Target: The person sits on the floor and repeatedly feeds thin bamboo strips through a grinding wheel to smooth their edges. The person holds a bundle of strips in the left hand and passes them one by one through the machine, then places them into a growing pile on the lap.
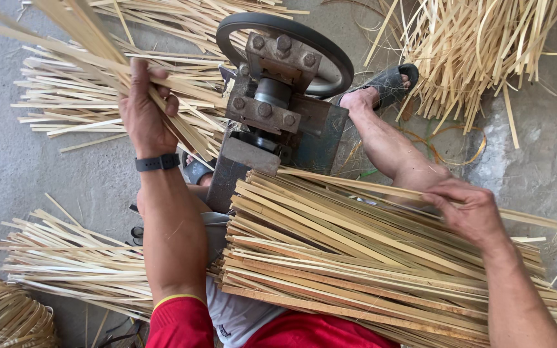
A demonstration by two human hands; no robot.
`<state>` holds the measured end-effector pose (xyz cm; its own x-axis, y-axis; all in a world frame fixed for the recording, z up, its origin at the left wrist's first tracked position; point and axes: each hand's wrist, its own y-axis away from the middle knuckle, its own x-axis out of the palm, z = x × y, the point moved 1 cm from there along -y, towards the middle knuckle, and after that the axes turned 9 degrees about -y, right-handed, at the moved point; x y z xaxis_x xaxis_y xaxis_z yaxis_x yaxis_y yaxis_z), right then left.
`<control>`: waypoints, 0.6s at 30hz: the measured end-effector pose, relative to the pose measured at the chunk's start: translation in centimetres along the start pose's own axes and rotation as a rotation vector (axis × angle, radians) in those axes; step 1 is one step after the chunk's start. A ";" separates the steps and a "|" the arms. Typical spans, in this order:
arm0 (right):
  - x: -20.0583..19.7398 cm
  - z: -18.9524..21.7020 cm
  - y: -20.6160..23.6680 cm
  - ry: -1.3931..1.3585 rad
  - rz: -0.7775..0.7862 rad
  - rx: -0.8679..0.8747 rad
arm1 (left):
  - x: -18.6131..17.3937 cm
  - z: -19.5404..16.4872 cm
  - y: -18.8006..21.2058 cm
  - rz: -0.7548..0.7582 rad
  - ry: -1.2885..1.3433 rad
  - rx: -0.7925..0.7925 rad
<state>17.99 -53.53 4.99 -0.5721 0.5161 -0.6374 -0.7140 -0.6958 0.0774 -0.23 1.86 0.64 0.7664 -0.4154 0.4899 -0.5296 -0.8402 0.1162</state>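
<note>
Hands are working over a broad stack of long pale bamboo strips (369,258) lying across the person's lap. Just beyond it, a dark metal machine with a round black wheel (278,96) is standing on the grey concrete floor (8,167). Left hand (144,109) is gripping a raised bundle of thin bamboo slivers (91,45); right hand (469,209) is pinching one strip atop the stack.

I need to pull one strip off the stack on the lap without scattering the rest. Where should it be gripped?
Likely at the top strip, near where the right hand already pinches it. Come from above: it lies loose on the stack, angled apart from the others, so fingers can close around it alone.
</note>
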 end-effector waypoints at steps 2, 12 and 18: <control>-1.4 0.2 0.3 -0.042 -0.075 0.075 | -0.3 0.0 -0.3 -0.030 0.037 0.013; 1.5 3.1 -4.9 0.230 -0.051 -0.096 | -0.4 0.1 -0.2 -0.041 0.138 -0.005; 3.6 5.4 -3.7 0.597 -0.222 -0.502 | 0.2 0.1 0.3 -0.054 -0.047 -0.009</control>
<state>16.37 -46.44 6.53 -0.0252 0.4137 -0.9101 -0.4386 -0.8227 -0.3618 -0.20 1.54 0.71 0.8100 -0.3855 0.4420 -0.4901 -0.8588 0.1492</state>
